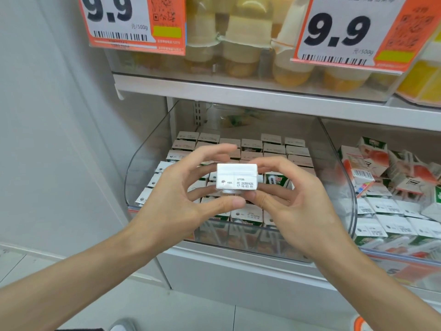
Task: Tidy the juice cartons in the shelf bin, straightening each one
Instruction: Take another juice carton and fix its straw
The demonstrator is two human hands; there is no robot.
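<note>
A small white juice carton (pixel 237 176), its printed date side facing me, is lifted above a clear plastic shelf bin (pixel 133 168). My left hand (pixel 191 189) pinches it from the left, thumb under it. My right hand (pixel 291 199) curls round its right end. Below, several cartons (pixel 274 149) stand in neat rows in the bin, tops up. One green-sided carton (pixel 276 180) shows just right of the held one.
A second bin to the right holds several cartons (pixel 372 168) lying jumbled, some red-and-white. The shelf above (pixel 238 91) carries fruit cups (pixel 241 53) and two orange 9.9 price tags (pixel 133 22). A grey wall runs along the left.
</note>
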